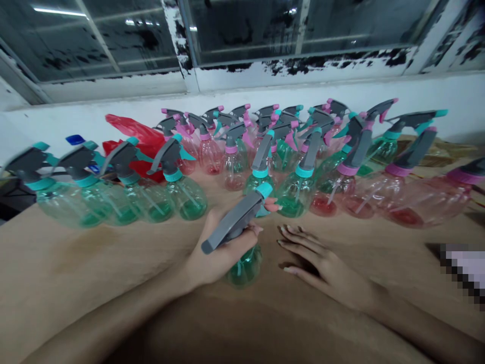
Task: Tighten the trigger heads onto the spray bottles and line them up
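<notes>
The left hand (222,253) is closed around the neck of a green spray bottle (245,268), its fingers curled below the grey trigger head (237,217) and some fingertips showing near the teal nozzle (264,190). This one held bottle is at the near middle of the tabletop (151,253), its head slanting across the hand and green showing in its lower part. The right hand (326,263) is empty, palm down and loosely open, fingers slightly apart and pointing toward the bottle without touching it; whether its palm meets the tabletop cannot be told. Beyond the left forearm stand four green bottles with teal collars (185,197), side by side. Just past the held bottle are two more green bottles (291,194), and to the right of these, three pink bottles with pink collars (405,215) make up the rest of the front line. Behind them is a mixed cluster of pink and green bottles (210,156), too overlapped to count surely. One red plastic bag (142,135) lies behind the left group, with one blue cap (75,139) beside it.
</notes>
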Demonstrator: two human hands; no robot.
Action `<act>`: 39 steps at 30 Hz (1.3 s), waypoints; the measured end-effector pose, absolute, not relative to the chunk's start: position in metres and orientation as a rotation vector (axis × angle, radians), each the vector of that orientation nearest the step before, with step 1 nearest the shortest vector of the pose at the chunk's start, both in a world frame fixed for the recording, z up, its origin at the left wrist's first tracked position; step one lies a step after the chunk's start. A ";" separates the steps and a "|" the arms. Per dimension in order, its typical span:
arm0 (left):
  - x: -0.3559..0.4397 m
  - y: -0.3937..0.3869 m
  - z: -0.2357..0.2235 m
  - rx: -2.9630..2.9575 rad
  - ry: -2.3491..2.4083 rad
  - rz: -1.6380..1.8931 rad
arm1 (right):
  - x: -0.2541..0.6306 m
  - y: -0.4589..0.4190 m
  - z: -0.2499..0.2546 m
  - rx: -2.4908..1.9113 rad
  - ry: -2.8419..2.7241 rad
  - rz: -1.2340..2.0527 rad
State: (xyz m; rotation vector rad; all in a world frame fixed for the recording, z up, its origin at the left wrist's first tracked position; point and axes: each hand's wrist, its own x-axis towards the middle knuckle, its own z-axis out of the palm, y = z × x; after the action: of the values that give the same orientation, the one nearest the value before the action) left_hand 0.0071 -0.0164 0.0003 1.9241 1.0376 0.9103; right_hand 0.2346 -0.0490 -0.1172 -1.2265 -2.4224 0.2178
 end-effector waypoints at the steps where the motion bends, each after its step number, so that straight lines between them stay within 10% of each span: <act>1: 0.007 -0.016 0.000 1.922 1.025 0.913 | 0.235 -0.049 -0.118 -1.230 -2.428 0.215; 39: 0.007 -0.017 -0.001 1.869 1.012 0.876 | 0.235 -0.049 -0.116 -1.217 -2.412 0.242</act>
State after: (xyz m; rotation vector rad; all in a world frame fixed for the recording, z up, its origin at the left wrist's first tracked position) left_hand 0.0070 -0.0173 -0.0015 1.8694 1.0123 0.8762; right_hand 0.2351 -0.0493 -0.1164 -1.2168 -2.4123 0.2423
